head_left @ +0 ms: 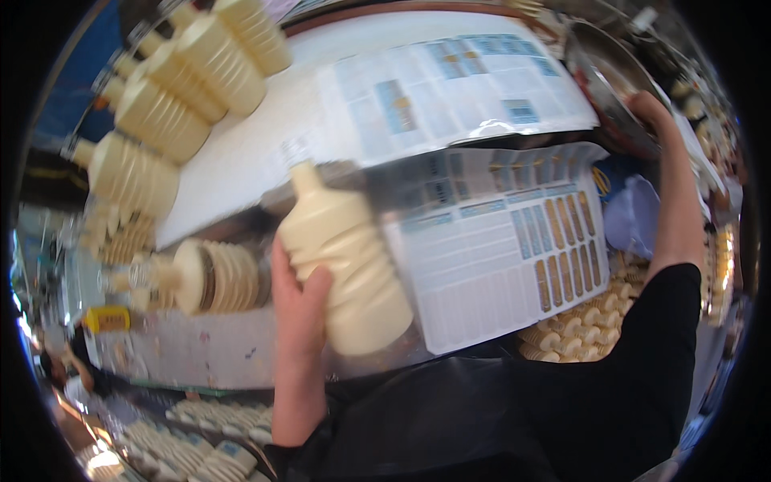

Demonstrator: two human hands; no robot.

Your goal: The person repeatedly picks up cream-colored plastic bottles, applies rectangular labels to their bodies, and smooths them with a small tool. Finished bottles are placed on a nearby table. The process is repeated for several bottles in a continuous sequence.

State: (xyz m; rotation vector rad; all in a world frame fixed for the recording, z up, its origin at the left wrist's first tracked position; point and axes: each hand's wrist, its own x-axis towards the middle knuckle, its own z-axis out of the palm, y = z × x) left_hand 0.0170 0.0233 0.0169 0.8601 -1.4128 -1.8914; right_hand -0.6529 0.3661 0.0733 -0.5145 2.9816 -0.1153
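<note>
My left hand (301,301) is wrapped around a cream plastic bottle (349,265) with ribbed sides and a clear piece at its neck. The bottle leans, its neck up and to the left, above the grey work surface (201,353). Just right of it lies a sheet of printed labels (498,257), white with blue and brown blocks. At the far right, my right hand (649,112) reaches over the rim of a round metal bowl (614,72). Its fingers are blurred and partly hidden, so their grip does not show.
Cream bottles (213,52) stand at the far left on a white board, beside another label sheet (450,88). One bottle (217,277) lies on its side near a yellow box (108,319). A lavender container (632,213) and several small cream pieces (582,329) are at the right.
</note>
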